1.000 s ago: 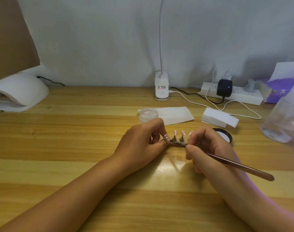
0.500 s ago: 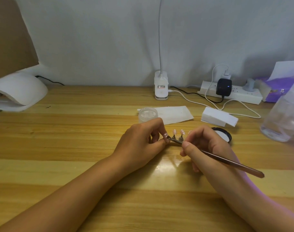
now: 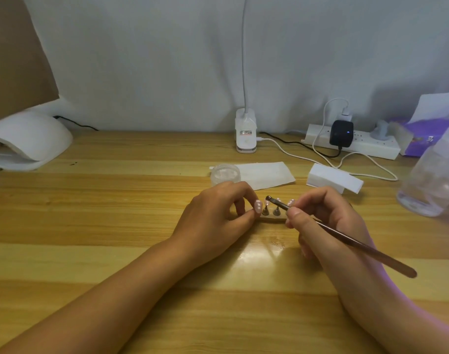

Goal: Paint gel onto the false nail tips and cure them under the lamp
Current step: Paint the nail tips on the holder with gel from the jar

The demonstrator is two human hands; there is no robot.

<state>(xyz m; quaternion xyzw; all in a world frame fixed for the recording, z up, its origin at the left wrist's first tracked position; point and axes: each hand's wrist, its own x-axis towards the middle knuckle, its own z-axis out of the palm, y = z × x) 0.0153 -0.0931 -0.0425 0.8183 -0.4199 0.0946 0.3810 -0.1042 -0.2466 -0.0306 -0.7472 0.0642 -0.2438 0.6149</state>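
Observation:
A small strip stand (image 3: 270, 219) carries several pink false nail tips (image 3: 258, 206) on dark pegs in the middle of the wooden desk. My left hand (image 3: 218, 215) pinches the stand's left end between thumb and forefinger. My right hand (image 3: 323, 218) grips a thin brown gel brush (image 3: 346, 238), whose dark tip sits at the top of the second nail tip. The brush handle points back to the lower right. The white curing lamp (image 3: 29, 139) stands at the far left of the desk.
A small clear gel jar (image 3: 225, 174) and a white paper wipe (image 3: 266, 175) lie just behind the hands. A white block (image 3: 333, 178), a power strip (image 3: 353, 143) with cables, a desk lamp base (image 3: 245, 134), a purple tissue pack (image 3: 422, 134) and a clear bottle (image 3: 432, 175) stand right.
The brush tip has lifted from beside my left fingertips up to the top of a nail tip further right. My left hand stays on the stand.

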